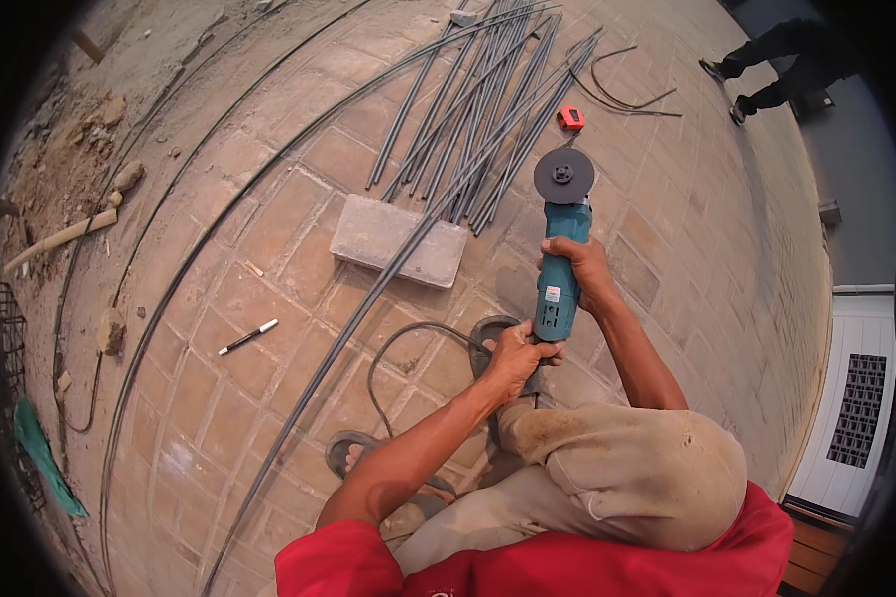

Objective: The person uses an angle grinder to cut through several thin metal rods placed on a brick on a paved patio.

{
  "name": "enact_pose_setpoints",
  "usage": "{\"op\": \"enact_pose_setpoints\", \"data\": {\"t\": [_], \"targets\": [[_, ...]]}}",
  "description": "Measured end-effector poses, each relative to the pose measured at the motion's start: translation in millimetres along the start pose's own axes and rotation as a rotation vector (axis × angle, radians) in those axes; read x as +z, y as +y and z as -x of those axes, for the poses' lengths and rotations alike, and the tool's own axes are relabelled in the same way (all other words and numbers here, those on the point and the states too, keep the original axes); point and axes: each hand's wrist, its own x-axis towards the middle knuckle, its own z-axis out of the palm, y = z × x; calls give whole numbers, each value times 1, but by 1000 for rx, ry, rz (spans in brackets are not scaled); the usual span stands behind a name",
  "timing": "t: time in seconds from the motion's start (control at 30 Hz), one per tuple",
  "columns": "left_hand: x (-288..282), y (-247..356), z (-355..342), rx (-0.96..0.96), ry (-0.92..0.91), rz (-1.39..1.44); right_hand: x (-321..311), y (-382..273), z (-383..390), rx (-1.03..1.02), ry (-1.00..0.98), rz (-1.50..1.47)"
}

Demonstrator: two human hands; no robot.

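A teal angle grinder [562,261] with a dark cutting disc [558,179] points away from me. My right hand [582,264] is wrapped round the middle of its body. My left hand [518,353] holds its rear end, where a black cord [418,328] runs along the paving. Just left of the grinder, long steel rods [373,294] cross a grey concrete block [393,239]. Beyond the disc lies a red tape measure [570,118]. A black-and-white marker [248,336] lies on the paving to the left.
Bundled steel rods [463,109] lie beyond the block, with bent rods [627,104] beside them. Long curved rods run along the left, near rubble [90,149] and green cloth [45,458]. Another person's legs [777,70] are at upper right, and a white panel [846,408] at right.
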Motion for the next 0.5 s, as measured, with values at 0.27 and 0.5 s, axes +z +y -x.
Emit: {"op": "enact_pose_setpoints", "data": {"t": [0.27, 0.5], "targets": [[-8, 8, 15, 349, 164, -873, 0, -19, -11, -99, -8, 421], [-133, 113, 74, 774, 636, -1648, 8, -39, -33, -228, -85, 986]]}}
